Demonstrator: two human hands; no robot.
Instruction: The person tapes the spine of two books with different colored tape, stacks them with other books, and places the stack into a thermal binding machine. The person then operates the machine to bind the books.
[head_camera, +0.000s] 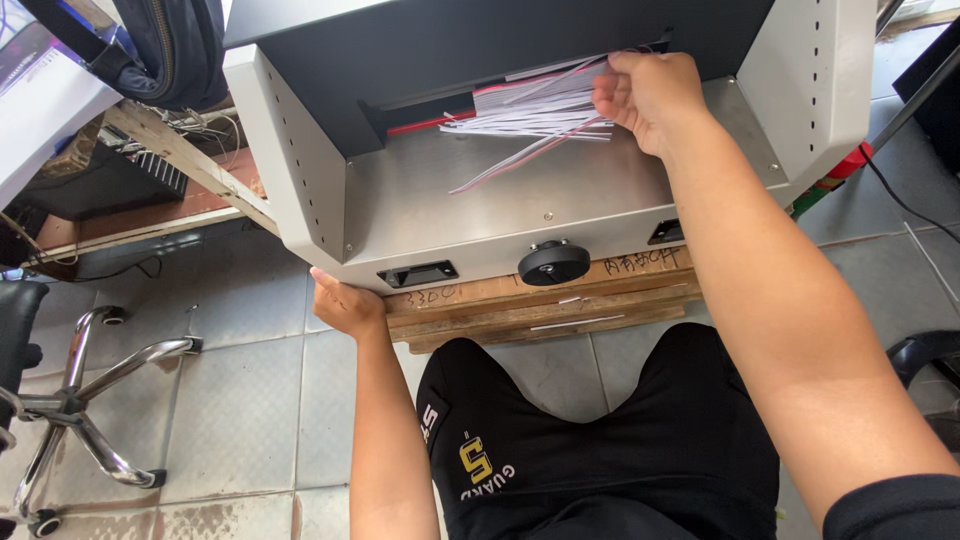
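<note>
Head view shows a grey paper cutting machine (480, 215) with a flat metal bed, standing on wooden boards (540, 300) above a tiled floor (240, 400). The right hand (648, 98) reaches far into the machine, under the dark top cover (480, 50), and its fingers are closed on a bundle of thin paper strips (535, 112). The strips are white with pink or red edges; they lie fanned and untidy at the back of the bed, and one long strip (500, 165) sticks out toward the near left. The left hand (345, 303) grips the near left lower edge of the machine, its fingers curled under it. To do this well, I think the strips should be gathered into one bunch before pulling, with the fingers kept away from the blade slot. A round black knob (553, 262) sits on the near front, and a chrome chair base (90, 400) stands at the left.
</note>
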